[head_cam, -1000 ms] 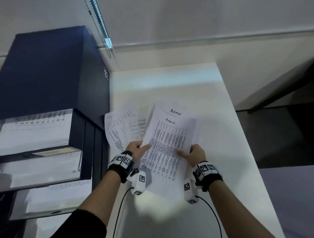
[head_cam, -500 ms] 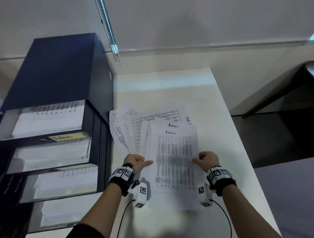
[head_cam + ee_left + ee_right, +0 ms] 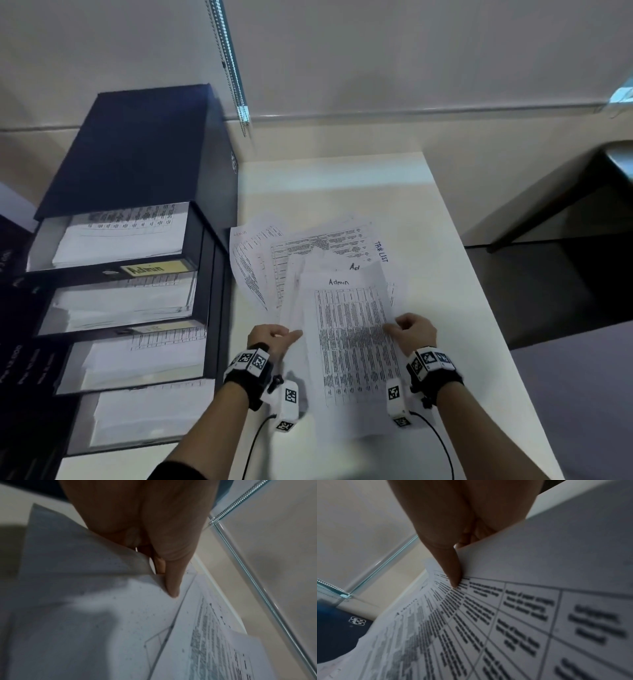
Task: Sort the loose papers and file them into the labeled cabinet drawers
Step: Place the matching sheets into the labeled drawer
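Note:
Both hands hold a small stack of printed sheets headed "Admin" just above the white table. My left hand pinches the stack's left edge, thumb on top. On the right edge, my right hand pinches with its thumb over the printed table. More loose papers lie fanned on the table behind, one marked "Task List". The dark blue cabinet stands at the left with several drawers pulled out and holding paper. The top drawer carries a yellow "Admin" label.
A wall runs behind the table, with a blind's bead chain hanging near the cabinet's back corner. The table's right edge drops to a dark floor. Cables trail from both wrist cameras toward me.
The held Admin sheets have swung from tilted to square in front of me and come a little nearer. The "Task List" sheet behind is now uncovered.

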A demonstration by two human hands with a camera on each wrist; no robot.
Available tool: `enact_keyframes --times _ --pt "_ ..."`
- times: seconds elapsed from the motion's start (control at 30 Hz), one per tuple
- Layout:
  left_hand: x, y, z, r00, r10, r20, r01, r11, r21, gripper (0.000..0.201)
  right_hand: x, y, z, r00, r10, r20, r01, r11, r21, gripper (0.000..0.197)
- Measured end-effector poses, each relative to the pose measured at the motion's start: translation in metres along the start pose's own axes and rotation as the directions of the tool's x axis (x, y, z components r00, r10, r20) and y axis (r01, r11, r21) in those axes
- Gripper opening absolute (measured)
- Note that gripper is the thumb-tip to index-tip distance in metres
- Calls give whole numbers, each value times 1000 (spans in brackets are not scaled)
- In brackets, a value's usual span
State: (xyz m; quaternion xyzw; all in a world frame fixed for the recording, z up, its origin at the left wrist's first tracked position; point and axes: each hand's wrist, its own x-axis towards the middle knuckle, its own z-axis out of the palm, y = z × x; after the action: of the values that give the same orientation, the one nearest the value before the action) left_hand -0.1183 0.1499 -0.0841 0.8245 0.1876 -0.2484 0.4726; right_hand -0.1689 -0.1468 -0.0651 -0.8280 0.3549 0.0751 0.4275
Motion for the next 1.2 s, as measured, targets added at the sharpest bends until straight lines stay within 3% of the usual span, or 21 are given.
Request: enact_keyframes --times 0.17,0.3,0.33,0.43,0.47,0.53,0.63,0.73,0.83,0.93,1.03,1.13,1.2 --pt "3 -12 -13 989 37 -144 -45 997 -55 39 8 18 -26 998 48 -49 -47 999 5 26" --pt "8 -14 -20 994 30 -105 -28 999 17 22 12 25 -36 991 133 -23 -131 989 75 77" --pt "9 -12 -20 995 28 -95 -25 999 28 18 13 25 -37 993 113 -17 -111 991 68 74" --pt "8 1 -13 997 33 -66 -24 992 123 21 16 27 -33 1000 23 8 -23 1000 -5 25" --pt "8 6 -10 998 52 -43 -42 980 193 24 16 26 -30 1000 -4 15 4 1000 -8 20" --pt "8 13 -2 995 98 19 -99 949 301 30 16 23 -22 998 -47 36 47 999 -11 23" --pt "7 23 8 987 118 113 -149 936 319 29 14 16 -12 993 -96 63 96 995 3 27" --pt "7 23 15 964 240 116 -266 878 399 19 19 14 -4 990 -132 47 130 991 37 32" --pt "6 23 16 896 443 36 -390 745 542 11 15 5 -5 990 -113 85 107 992 73 15" --pt "8 25 21 826 554 101 -508 656 558 9 14 3 -4 987 -86 134 74 993 92 22" --pt "9 26 27 829 532 170 -552 730 403 15 14 3 -1 995 -68 78 58 991 118 23" --pt "6 29 32 892 427 150 -451 867 212 19 11 -1 -6 997 -68 40 60 982 178 21" --pt "11 29 36 922 376 90 -386 886 257 14 12 -1 -8 997 -53 59 37 967 251 24"
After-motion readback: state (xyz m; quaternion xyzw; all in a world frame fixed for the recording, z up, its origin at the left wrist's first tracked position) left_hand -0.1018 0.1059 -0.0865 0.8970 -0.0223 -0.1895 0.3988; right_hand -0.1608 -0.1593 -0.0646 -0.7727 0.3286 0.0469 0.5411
